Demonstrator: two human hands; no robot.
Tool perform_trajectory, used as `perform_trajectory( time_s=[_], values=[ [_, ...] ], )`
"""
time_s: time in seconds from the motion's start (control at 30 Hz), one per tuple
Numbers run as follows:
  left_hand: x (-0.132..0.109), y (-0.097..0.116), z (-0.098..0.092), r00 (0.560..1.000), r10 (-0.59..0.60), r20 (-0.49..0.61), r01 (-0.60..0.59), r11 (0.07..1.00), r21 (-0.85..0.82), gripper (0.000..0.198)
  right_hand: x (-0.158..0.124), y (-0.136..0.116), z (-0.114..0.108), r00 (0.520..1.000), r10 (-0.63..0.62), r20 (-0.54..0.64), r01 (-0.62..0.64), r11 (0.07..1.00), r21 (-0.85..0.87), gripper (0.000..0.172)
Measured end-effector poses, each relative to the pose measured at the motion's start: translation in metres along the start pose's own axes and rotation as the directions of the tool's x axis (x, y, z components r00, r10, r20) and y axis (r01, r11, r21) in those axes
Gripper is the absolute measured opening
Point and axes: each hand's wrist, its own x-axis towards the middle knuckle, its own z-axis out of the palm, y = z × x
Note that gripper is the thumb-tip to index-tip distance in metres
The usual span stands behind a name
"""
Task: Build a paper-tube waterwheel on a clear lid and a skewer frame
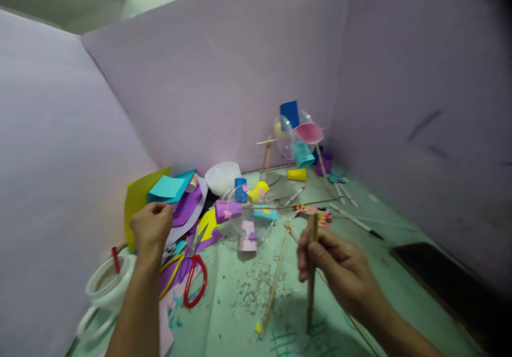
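My left hand (pixel 154 223) is a closed fist, raised above the paper sheets on the left; whatever it may hold is hidden. Between the fingers and thumb of my right hand (pixel 336 263) a wooden stick (pixel 311 303) stands nearly upright, its lower end close to or on the green tabletop. Thin bamboo sticks (pixel 276 279) joined at one end lie behind it. In the middle is a clear plastic wheel (pixel 234 229) with paper cups around it in purple, blue, yellow, turquoise and pink. A similar wheel (pixel 285 146) is mounted on a stick frame (pixel 268 159) farther back.
Scissors with red handles (pixel 195 287) lie left of centre, near a white mug (pixel 110 287). Coloured paper (pixel 166 187) and a white bowl (pixel 223 178) are behind. A brush (pixel 358 222) and a dark phone-like slab (pixel 444 287) lie right. Pale walls enclose the table.
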Motion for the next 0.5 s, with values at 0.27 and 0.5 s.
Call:
perform_trajectory(
  time_s=[0.27, 0.5],
  values=[
    [-0.073, 0.056, -0.015, 0.900, 0.130, 0.415, 0.218, 0.691, -0.689, 0.027, 0.008, -0.014, 0.022, 0.990, -0.134, -0.039, 0.120, 0.961, -0.251, 0.017],
    [-0.120, 0.070, -0.025, 0.730, 0.352, 0.586, 0.179, 0.729, -0.661, 0.017, 0.016, -0.028, 0.038, 0.997, -0.041, -0.066, 0.017, 0.945, -0.327, 0.013]
  ],
)
